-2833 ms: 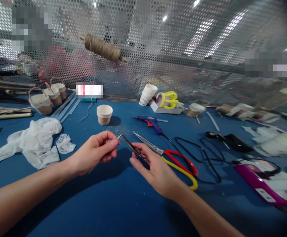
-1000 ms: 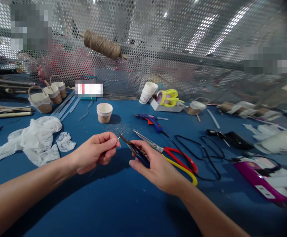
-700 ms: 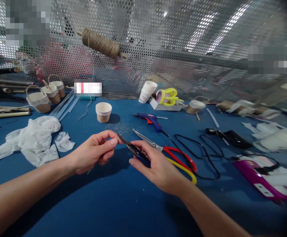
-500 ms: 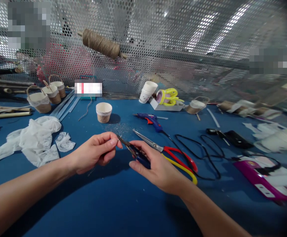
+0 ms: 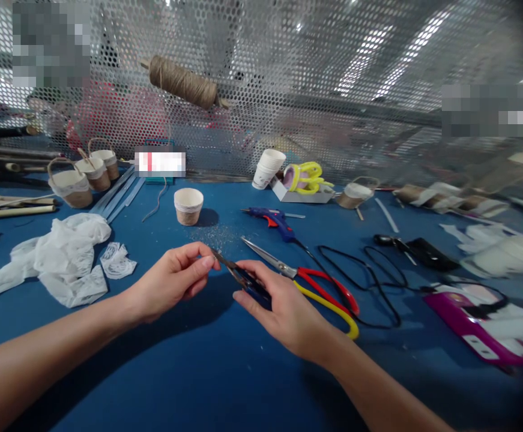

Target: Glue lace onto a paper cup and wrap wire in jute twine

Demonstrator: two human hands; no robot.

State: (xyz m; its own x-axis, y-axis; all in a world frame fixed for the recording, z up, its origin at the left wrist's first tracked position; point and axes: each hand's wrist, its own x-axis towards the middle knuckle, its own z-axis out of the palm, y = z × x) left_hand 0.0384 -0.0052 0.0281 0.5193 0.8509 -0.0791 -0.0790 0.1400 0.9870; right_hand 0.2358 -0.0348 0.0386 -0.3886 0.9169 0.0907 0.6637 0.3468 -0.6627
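My right hand point(image 5: 283, 306) is wrapped round a pair of pliers point(image 5: 234, 267) with dark blue handles, its narrow jaws pointing up and left. Thumb and forefinger of my left hand point(image 5: 180, 273) are pinched together right at the jaw tips; whatever they grip is too small to make out. Just beyond the hands, small pale clippings point(image 5: 218, 235) lie scattered on the blue tabletop point(image 5: 166, 372). Behind them stands a small twine-wrapped cup point(image 5: 188, 207) with a white lace rim and no handle.
Large scissors point(image 5: 288, 270) with red and yellow handles lie beside my right hand, a blue glue gun point(image 5: 272, 221) behind them. White lace point(image 5: 69, 252) is heaped at left, near finished little baskets point(image 5: 74, 189). A purple power strip point(image 5: 463, 327) sits at right; perforated mesh stands behind.
Both hands stay in nearly the same place, the pliers still at the left fingertips. My left fingers have curled in slightly, and the view has shifted a little.
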